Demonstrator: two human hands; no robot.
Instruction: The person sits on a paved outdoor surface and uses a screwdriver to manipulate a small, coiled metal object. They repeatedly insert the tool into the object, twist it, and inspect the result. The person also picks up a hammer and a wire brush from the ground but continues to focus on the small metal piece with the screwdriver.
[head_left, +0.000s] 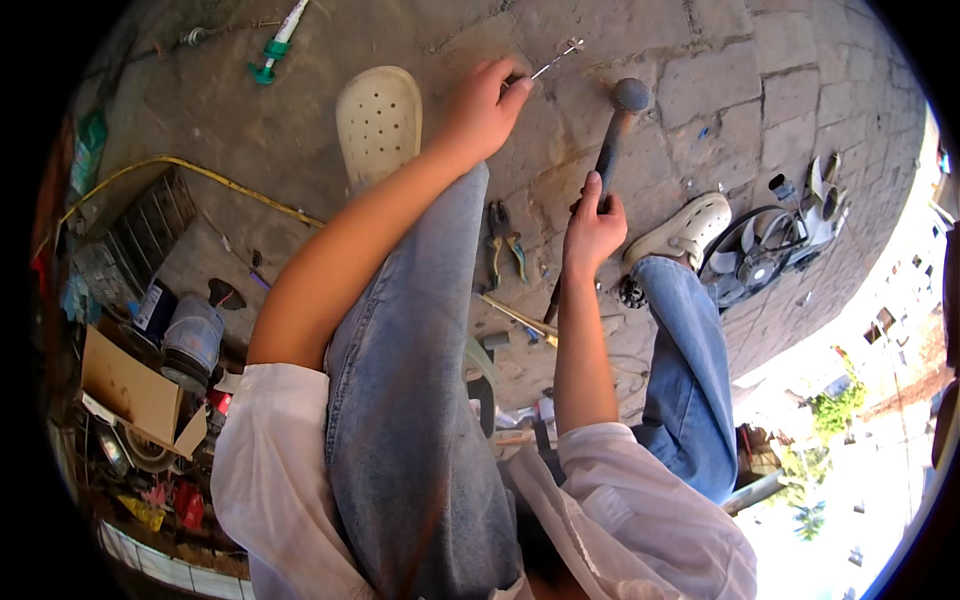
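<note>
My left hand [487, 112], its fingers pinched together, holds a thin, shiny metal rod [556, 60] that points away to the upper right. The rod's far end looks bent or twisted and is close to the brick paving. My right hand [595, 232] is wrapped round the dark handle of a hammer [608, 150]. The rounded hammer head [630, 95] points away from me, a little right of and nearer than the rod's tip. Between my legs, a pair of pliers [506, 243] lies on the ground with its handles spread.
Cream clogs [380, 120] are on my feet. By the right foot lies a dark round part with fan-like blades [765, 245]. A yellow hose [215, 175], a cardboard box [130, 385] and grey container [193, 335] are at left. A green-and-white tube tool [278, 45] lies far left.
</note>
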